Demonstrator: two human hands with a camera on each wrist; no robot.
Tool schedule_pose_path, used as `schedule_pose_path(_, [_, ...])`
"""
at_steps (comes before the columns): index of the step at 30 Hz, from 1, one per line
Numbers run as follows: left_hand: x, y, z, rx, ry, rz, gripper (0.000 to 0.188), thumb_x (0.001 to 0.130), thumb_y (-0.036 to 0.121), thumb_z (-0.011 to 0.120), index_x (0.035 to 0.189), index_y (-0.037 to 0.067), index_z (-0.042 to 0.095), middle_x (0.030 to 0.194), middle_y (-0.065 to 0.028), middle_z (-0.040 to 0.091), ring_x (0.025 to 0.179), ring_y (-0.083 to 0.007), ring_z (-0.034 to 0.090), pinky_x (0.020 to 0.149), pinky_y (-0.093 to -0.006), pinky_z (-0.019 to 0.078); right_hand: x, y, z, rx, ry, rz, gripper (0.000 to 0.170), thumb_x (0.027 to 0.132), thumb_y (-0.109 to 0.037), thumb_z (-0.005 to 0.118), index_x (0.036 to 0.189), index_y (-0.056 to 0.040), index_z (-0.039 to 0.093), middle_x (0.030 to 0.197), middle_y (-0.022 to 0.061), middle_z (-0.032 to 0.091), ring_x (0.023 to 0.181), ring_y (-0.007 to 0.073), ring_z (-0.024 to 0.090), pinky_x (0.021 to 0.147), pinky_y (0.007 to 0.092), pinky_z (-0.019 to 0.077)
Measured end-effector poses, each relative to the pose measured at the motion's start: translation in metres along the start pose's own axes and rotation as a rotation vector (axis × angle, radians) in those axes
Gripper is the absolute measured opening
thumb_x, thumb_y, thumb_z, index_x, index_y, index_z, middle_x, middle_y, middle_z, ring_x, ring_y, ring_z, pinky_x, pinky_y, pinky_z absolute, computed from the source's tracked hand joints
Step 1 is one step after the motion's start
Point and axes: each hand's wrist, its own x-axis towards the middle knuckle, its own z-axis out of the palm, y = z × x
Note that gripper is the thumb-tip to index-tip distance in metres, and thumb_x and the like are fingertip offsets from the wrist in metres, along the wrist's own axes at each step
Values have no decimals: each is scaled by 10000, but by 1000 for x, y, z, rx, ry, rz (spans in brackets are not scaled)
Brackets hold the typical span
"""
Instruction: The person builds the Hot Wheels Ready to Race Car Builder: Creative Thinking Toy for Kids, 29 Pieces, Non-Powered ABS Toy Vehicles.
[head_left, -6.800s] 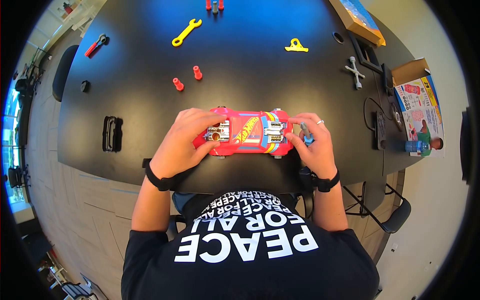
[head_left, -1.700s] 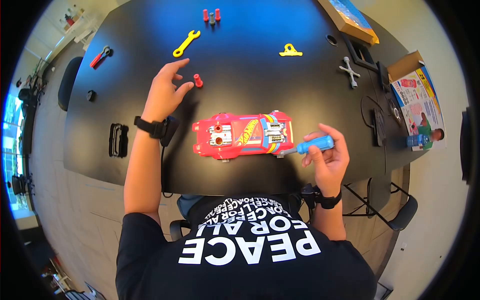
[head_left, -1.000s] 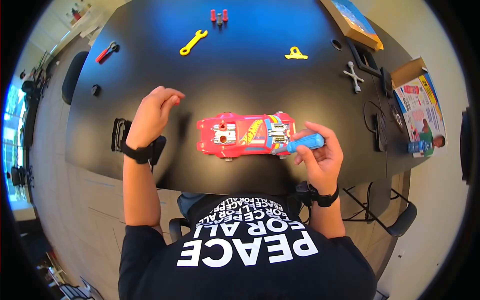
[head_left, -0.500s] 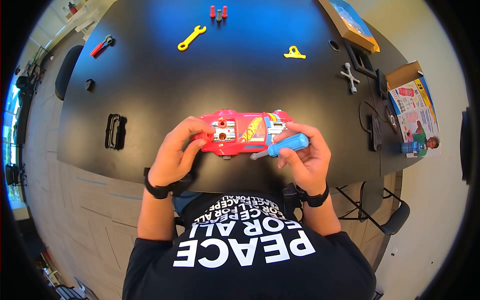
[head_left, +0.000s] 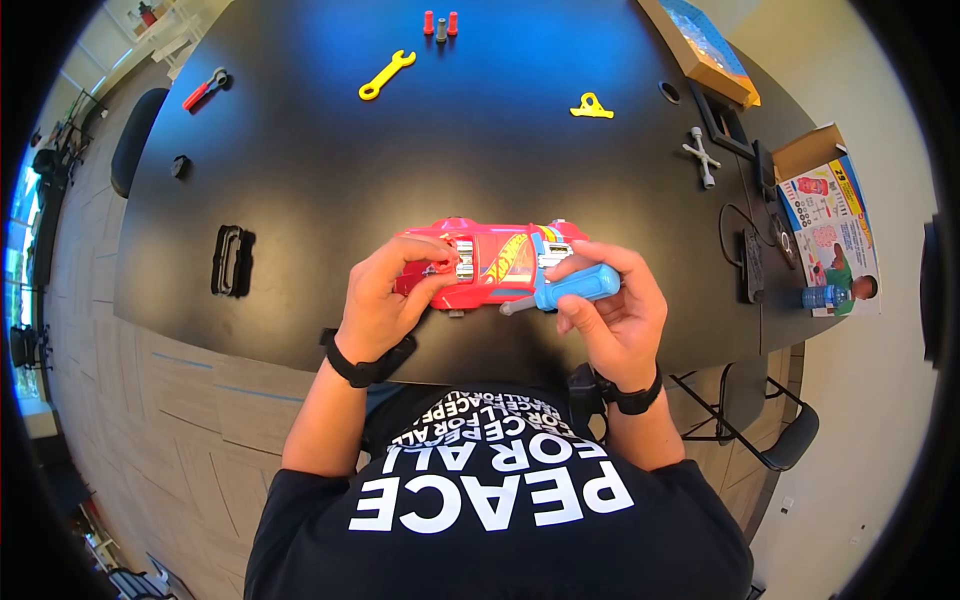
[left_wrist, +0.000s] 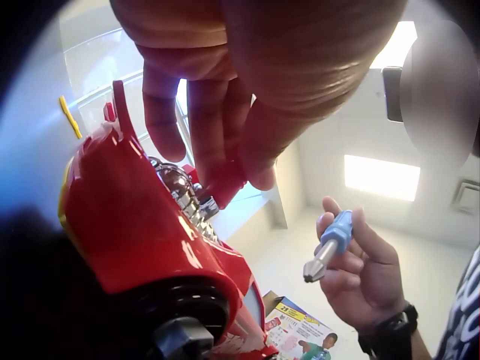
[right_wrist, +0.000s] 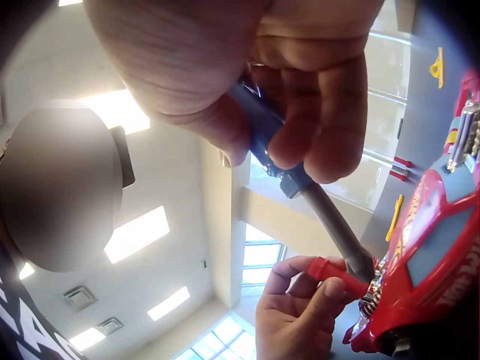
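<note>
A red toy car [head_left: 510, 258] with a yellow flame logo and chrome engine parts lies near the table's front edge. My left hand [head_left: 385, 295] is at its left end. Between thumb and fingers it pinches a red plastic bolt [right_wrist: 341, 279], whose lower end is right at the chrome engine; the fingers hide part of that engine in the head view. My right hand [head_left: 622, 325] holds a toy screwdriver [head_left: 590, 287] by its blue handle, over the car's near right side. The screwdriver's grey shaft [right_wrist: 334, 221] points left, toward the left hand.
Farther back on the black table [head_left: 330, 180] are a yellow wrench [head_left: 387, 76], two red bolts with a grey one [head_left: 441, 30], and a yellow bracket [head_left: 592, 106]. A grey cross wrench [head_left: 702, 158] and cardboard box [head_left: 825, 215] are at right, a black frame [head_left: 232, 260] at left.
Two red bolts have left the middle of the table. My left hand reached out, picked one up and brought it to the car's engine. The right hand moved left with the screwdriver.
</note>
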Motion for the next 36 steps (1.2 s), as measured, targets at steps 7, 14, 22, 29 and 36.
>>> schedule_pose_path(7, [7, 20, -3, 263, -69, 82, 391, 791, -22, 915, 1125, 49, 726, 1226, -143, 771, 1147, -311, 740, 1001, -426, 587, 37, -20, 14, -118, -48, -211, 525, 986, 56, 785, 1475, 31, 595, 1174, 150, 768, 989, 161, 755, 812, 269, 627])
schedule_pose_path(14, [3, 19, 4, 155, 46, 52, 403, 779, -9, 920, 1128, 19, 721, 1179, -138, 771, 1100, -294, 727, 961, -399, 579, 71, 1, 52, -264, -160, -328, 566, 901, -24, 879, 1429, -66, 681, 1019, 87, 764, 816, 180, 752, 744, 288, 636])
schedule_pose_path(22, [-3, 5, 7, 133, 88, -49, 260, 847, -27, 833, 1089, 20, 748, 1061, -143, 771, 909, -315, 740, 784, -386, 582, 82, -1, 62, -474, -241, -352, 513, 916, -86, 864, 1400, -83, 694, 1087, 131, 763, 811, 248, 742, 735, 367, 614])
schedule_pose_path(29, [2, 8, 9, 145, 87, 30, 283, 876, -52, 788, 1150, 19, 763, 1089, -155, 758, 913, -308, 735, 781, -376, 580, 87, 1, 47, -534, -317, -444, 494, 908, -88, 854, 1386, -80, 730, 1204, 129, 746, 919, 311, 740, 778, 375, 615])
schedule_pose_path(36, [1, 13, 7, 77, 13, -23, 320, 889, -55, 769, 1198, 28, 760, 1132, -163, 761, 982, -331, 740, 816, -382, 591, 80, 6, 59, -323, -270, -341, 453, 843, -227, 947, 1226, -63, 769, 1095, 117, 698, 853, 243, 695, 709, 329, 574])
